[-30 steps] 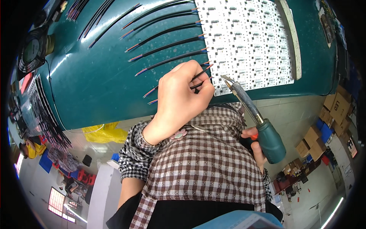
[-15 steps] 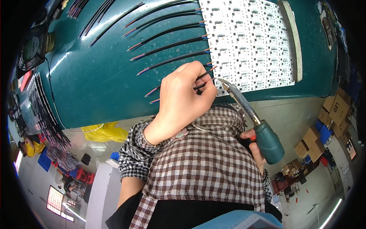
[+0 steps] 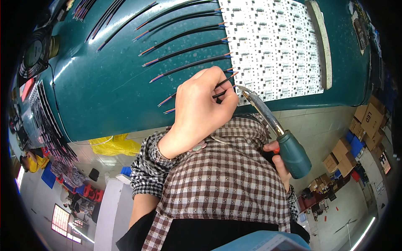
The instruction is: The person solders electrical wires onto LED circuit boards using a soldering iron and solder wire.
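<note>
My left hand (image 3: pixel 204 97) is closed around a short black cable (image 3: pixel 219 95) at the near left corner of a white circuit board panel (image 3: pixel 272 50). The cable's thin wire end meets the panel's edge. In my right hand (image 3: pixel 279 161) is a soldering iron (image 3: pixel 294 154) with a green handle, slanting up and left. Its metal tip lies at the panel's corner, right by the wire end. Several more black cables (image 3: pixel 184 69) with red and blue wire ends lie in a row along the panel's left edge. My left fingers partly cover the nearest ones.
A straight bar (image 3: pixel 321 46) lies along the panel's right edge. At the far left of the green table (image 3: pixel 104 92) stand a black fan (image 3: pixel 37 56) and a bundle of cables (image 3: pixel 48 121). Cardboard boxes (image 3: pixel 370 119) are stacked beyond the table at right.
The soldering iron has shifted slightly up and left, its tip closer to the wire end. My left hand has stayed nearly still on the cable.
</note>
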Action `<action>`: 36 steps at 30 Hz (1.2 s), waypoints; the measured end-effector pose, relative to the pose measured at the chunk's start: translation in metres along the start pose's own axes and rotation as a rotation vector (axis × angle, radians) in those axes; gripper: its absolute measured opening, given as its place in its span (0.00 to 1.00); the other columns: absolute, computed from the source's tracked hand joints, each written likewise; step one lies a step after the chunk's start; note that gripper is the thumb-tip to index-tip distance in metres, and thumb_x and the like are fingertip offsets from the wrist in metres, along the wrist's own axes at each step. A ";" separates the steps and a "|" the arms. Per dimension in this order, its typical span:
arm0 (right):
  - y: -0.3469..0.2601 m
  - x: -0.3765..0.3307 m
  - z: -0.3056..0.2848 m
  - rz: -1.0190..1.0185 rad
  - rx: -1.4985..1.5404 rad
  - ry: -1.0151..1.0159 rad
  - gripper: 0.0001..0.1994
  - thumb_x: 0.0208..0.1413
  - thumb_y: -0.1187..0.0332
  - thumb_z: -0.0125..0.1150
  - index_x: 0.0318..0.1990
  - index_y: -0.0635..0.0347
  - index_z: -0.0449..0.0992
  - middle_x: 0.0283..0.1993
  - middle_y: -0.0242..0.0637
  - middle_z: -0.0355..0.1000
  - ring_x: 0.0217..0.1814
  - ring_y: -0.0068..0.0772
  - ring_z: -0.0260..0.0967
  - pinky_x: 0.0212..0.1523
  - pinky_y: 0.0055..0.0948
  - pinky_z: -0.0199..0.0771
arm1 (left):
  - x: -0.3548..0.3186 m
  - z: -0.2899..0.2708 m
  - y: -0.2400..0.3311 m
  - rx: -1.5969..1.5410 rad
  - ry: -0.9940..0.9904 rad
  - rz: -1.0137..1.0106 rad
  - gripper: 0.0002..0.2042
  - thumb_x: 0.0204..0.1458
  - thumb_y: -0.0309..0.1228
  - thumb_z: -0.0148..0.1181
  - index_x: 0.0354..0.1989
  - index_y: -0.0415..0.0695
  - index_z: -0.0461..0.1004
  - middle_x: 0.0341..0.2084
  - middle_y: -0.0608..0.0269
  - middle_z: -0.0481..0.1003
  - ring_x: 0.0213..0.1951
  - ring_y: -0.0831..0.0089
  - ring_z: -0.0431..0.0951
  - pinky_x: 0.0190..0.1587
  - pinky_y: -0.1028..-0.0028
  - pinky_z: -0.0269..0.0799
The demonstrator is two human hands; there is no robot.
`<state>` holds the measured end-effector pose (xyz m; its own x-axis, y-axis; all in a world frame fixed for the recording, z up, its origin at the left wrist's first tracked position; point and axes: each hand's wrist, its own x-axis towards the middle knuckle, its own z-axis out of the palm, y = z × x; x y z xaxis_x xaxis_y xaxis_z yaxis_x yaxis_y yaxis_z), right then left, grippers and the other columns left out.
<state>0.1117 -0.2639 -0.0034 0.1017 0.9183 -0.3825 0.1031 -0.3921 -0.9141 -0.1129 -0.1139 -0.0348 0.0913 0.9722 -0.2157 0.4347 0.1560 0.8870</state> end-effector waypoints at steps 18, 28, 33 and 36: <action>0.004 -0.005 -0.001 -0.018 -0.011 0.030 0.28 0.49 0.66 0.72 0.52 0.74 0.67 0.34 0.43 0.78 0.36 0.35 0.78 0.43 0.32 0.78 | 0.001 0.001 -0.001 0.008 0.007 0.025 0.07 0.39 0.21 0.61 0.21 0.40 0.67 0.17 0.59 0.69 0.18 0.63 0.72 0.21 0.69 0.66; 0.002 -0.003 0.000 0.012 0.008 0.025 0.27 0.49 0.68 0.73 0.52 0.74 0.67 0.34 0.43 0.77 0.37 0.35 0.78 0.43 0.33 0.79 | 0.000 0.001 0.000 -0.004 0.001 -0.008 0.08 0.39 0.21 0.62 0.21 0.40 0.67 0.17 0.60 0.69 0.18 0.63 0.72 0.21 0.69 0.66; 0.000 -0.003 0.000 0.027 0.005 0.023 0.27 0.49 0.68 0.73 0.52 0.74 0.67 0.34 0.43 0.77 0.38 0.34 0.78 0.44 0.32 0.78 | 0.001 0.000 0.001 0.009 0.001 0.006 0.08 0.39 0.21 0.62 0.21 0.40 0.67 0.17 0.60 0.69 0.18 0.63 0.71 0.21 0.69 0.65; 0.000 -0.003 0.001 0.022 0.003 0.029 0.27 0.49 0.68 0.73 0.52 0.74 0.67 0.34 0.42 0.77 0.38 0.34 0.78 0.44 0.32 0.78 | 0.001 0.001 0.000 0.009 0.002 0.007 0.08 0.39 0.21 0.62 0.21 0.40 0.67 0.17 0.60 0.69 0.18 0.63 0.71 0.21 0.68 0.65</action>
<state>0.1103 -0.2665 -0.0028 0.1327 0.9074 -0.3987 0.0976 -0.4123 -0.9058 -0.1123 -0.1133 -0.0351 0.0926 0.9736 -0.2087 0.4425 0.1475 0.8846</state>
